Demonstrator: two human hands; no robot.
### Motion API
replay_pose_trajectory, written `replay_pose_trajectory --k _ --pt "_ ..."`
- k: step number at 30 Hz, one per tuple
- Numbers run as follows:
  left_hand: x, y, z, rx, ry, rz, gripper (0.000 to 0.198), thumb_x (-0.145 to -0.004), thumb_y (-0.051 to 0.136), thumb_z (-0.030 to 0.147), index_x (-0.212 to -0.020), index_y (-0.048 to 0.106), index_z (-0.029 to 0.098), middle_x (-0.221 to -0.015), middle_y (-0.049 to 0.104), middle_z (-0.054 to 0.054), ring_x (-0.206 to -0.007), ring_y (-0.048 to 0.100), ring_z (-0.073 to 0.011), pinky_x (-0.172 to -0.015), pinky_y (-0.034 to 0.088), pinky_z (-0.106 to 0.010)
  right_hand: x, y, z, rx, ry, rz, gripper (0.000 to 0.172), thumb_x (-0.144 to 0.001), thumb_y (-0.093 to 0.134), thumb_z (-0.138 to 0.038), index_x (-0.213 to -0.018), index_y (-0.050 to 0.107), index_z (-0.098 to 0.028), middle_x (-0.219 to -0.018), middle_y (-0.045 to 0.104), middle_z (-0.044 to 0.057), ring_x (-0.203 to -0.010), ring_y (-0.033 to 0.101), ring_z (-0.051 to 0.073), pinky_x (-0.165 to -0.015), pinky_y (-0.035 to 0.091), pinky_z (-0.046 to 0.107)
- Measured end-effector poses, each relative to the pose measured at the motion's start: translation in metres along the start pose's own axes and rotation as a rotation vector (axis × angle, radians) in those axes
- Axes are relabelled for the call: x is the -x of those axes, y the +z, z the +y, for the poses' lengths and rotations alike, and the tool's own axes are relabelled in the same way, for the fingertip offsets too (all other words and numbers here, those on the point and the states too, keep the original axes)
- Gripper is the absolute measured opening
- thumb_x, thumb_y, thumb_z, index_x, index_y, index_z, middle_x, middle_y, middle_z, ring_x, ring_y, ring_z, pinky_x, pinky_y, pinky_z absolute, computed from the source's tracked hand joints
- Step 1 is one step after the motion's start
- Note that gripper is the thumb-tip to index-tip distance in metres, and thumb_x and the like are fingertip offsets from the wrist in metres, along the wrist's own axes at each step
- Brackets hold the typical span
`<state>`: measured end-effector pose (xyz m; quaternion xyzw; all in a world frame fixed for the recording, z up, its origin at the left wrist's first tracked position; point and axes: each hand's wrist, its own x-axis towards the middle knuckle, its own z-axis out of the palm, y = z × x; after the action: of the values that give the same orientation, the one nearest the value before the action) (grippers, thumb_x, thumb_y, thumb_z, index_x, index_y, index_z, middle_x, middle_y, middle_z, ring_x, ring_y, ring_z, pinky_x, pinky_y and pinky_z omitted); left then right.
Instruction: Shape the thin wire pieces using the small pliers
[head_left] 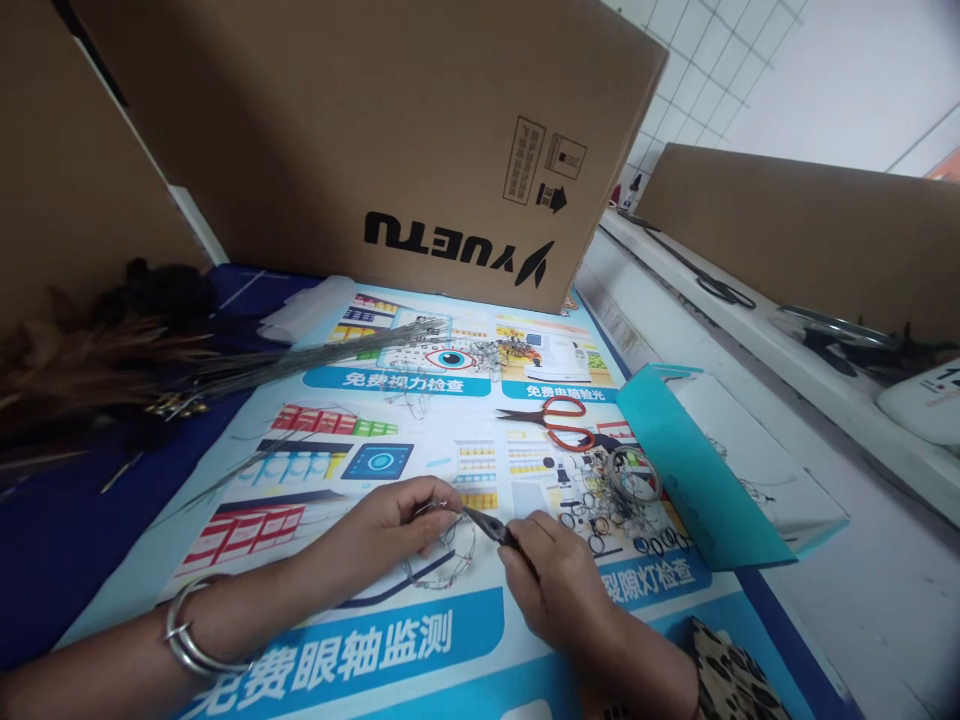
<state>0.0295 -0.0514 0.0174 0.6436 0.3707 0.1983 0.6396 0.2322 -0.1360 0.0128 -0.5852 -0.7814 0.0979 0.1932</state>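
My left hand (409,520) pinches a thin wire piece with small beads (442,580), which hangs as a loose ring below the fingers. Dark-handled pliers (489,526) are in my right hand (559,580), their tips meeting the wire at my left fingertips. Scissors with orange-red handles (566,422) lie beyond my right hand. To the right of them is a heap of wire pieces and small rings (619,490). Another small pile of wire bits (502,352) rests farther back on the printed sheet (420,450).
A large cardboard box (337,130) stands at the back. An open teal box (720,480) holds some wire pieces at right. Long thin wires (322,352) and dark feathery items (82,360) lie at left. More scissors (724,291) rest on the white ledge (757,350).
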Motion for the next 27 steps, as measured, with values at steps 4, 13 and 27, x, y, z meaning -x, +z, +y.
replay_pose_trajectory --k 4,13,27 --pt "-0.001 -0.001 -0.003 0.079 -0.003 0.013 0.023 -0.081 0.054 0.037 -0.087 0.055 0.015 -0.059 0.048 0.005 -0.053 0.040 -0.0092 -0.050 0.030 -0.021 0.000 -0.002 0.001 -0.030 0.031 -0.016 0.020 -0.088 0.039 -0.025 -0.093 0.056 -0.016 -0.082 0.056 0.007 -0.074 0.052 0.018 -0.065 0.040 0.028" --pt "0.000 -0.003 -0.010 0.127 -0.015 0.019 0.025 -0.083 0.050 0.040 -0.087 0.055 0.016 -0.059 0.053 0.003 -0.054 0.043 -0.0101 -0.052 0.030 -0.022 0.000 0.000 0.004 -0.033 0.037 -0.004 0.018 -0.087 0.041 -0.025 -0.094 0.055 -0.016 -0.082 0.056 0.007 -0.075 0.052 0.018 -0.066 0.040 0.027" --pt "0.000 -0.004 -0.008 0.060 0.000 0.037 0.023 -0.083 0.050 0.038 -0.086 0.056 0.017 -0.056 0.051 0.004 -0.052 0.042 -0.0102 -0.051 0.032 -0.021 -0.001 -0.009 0.004 -0.141 0.031 -0.008 0.013 -0.086 0.042 -0.023 -0.090 0.053 -0.017 -0.081 0.054 0.006 -0.073 0.050 0.017 -0.063 0.040 0.027"
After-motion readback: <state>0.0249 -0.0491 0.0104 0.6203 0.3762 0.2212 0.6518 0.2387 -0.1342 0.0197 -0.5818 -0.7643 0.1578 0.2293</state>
